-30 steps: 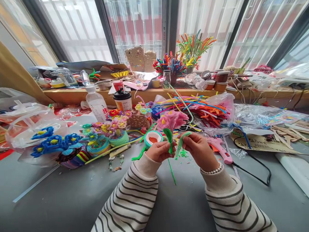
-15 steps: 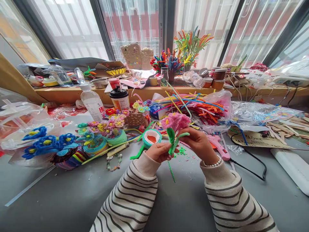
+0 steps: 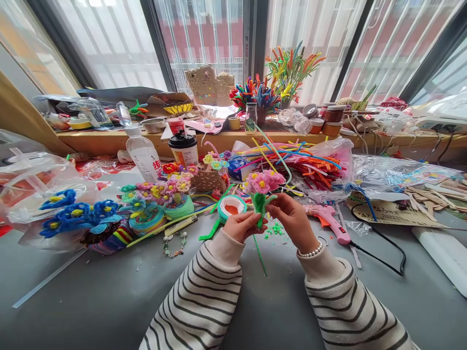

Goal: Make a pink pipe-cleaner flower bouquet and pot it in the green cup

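Note:
A small bouquet of pink pipe-cleaner flowers (image 3: 263, 182) with yellow centres stands upright above the table, its green leaves (image 3: 260, 201) wrapped about the stems. My left hand (image 3: 241, 225) is closed round the lower stems, thumb in front. My right hand (image 3: 290, 218) pinches at the right side of the bouquet, by a pale green leaf (image 3: 270, 199); its fingertips are partly hidden. Below the hands a thin green pipe-cleaner stem (image 3: 260, 256) points down toward the table. Just left lies a roll of tape (image 3: 221, 209) with a teal edge.
Green clippings (image 3: 276, 230) lie behind my hands. A pink glue gun (image 3: 333, 223) with a black cord lies right. Blue pipe-cleaner flowers (image 3: 76, 213), a beaded bracelet (image 3: 175, 245) and a clear bottle (image 3: 143, 154) are left. Loose pipe cleaners (image 3: 306, 163) pile up behind.
The bouquet has turned so its flowers and leaves face me more. My right hand has come lower and slightly left, closer to the stems. My left hand keeps its hold.

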Available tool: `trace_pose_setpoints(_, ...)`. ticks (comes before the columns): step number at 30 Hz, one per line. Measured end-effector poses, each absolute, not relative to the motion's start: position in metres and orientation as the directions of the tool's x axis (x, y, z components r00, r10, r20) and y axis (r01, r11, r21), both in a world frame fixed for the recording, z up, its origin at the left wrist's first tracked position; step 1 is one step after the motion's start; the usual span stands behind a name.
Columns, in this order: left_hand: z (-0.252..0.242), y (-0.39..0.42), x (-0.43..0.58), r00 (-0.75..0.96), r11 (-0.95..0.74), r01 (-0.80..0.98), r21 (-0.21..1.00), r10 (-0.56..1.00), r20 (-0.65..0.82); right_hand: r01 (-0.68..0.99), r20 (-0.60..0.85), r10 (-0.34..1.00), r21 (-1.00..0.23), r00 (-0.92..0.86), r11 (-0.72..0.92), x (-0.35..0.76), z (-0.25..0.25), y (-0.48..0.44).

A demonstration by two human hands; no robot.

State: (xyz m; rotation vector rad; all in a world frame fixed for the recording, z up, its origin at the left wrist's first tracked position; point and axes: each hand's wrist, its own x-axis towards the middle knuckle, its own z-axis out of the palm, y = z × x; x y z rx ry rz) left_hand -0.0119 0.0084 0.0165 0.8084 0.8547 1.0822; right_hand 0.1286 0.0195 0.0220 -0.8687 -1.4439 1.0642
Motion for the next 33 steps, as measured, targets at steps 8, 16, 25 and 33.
trace_pose_setpoints(8, 0.011, 0.010, -0.007, 0.070, 0.044, -0.312, 0.949, 0.997, -0.023, 0.177, 0.379, 0.923, -0.906, -0.066, 0.385, 0.119, 0.021, 0.013)
trace_pose_setpoints(16, 0.007, 0.011, -0.008, 0.083, -0.125, -0.110, 0.986, 0.987, 0.134, 0.021, 0.338, 0.938, -0.940, -0.080, 0.341, 0.116, 0.012, 0.013)
trace_pose_setpoints(25, 0.005, 0.008, -0.010, -0.103, -0.320, 0.058, 0.946, 0.940, 0.324, 0.034, 0.325, 0.934, -0.942, -0.149, 0.334, 0.114, 0.015, 0.009)
trace_pose_setpoints(33, 0.007, 0.004, -0.008, -0.112, -0.293, 0.030, 0.956, 0.949, 0.295, 0.069, 0.295, 0.950, -0.951, -0.101, 0.303, 0.116, 0.011, 0.010)
